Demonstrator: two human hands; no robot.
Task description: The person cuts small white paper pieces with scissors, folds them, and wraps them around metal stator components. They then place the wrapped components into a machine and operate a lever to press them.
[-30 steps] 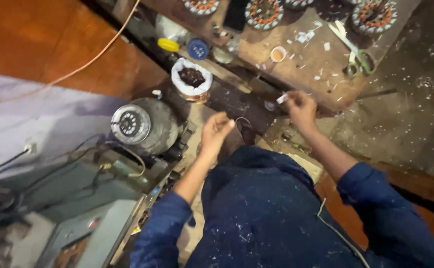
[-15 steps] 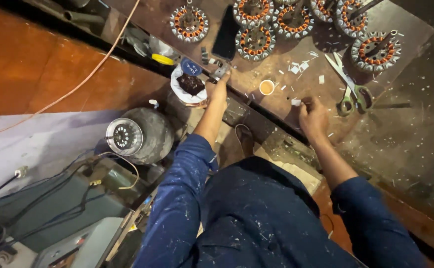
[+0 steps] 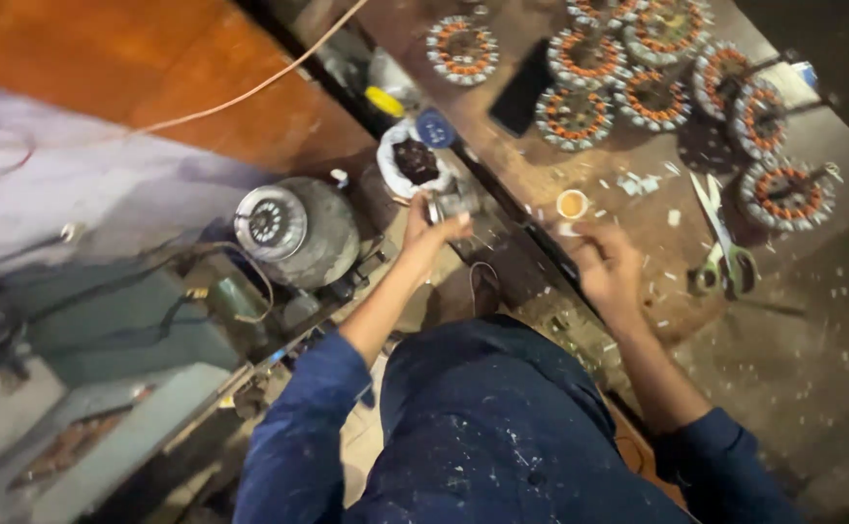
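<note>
My left hand (image 3: pixel 432 225) is closed around a small grey metal part (image 3: pixel 447 205), gripping it just below the white-rimmed tub of dark bits (image 3: pixel 413 165), which I take as my landmark. My right hand (image 3: pixel 607 269) rests to the right of that tub on the worn brown wooden bench (image 3: pixel 638 223), fingers curled down onto the surface; whether they pinch anything I cannot tell, it is too blurred. A small round cream-coloured cap (image 3: pixel 571 204) lies between the tub and my right hand, nearly touching my fingers. Further right of the tub lie the green-handled steel scissors (image 3: pixel 720 243), and above and to its right stand the round copper-wound stator rings (image 3: pixel 580 92). Left of the tub sits a round grey motor housing (image 3: pixel 293 230).

I think the risk is the tub: my left wrist is close to its rim, and a careless lift could tip it and spill the bits. My right hand sliding could also knock the cap off the bench edge.
</note>
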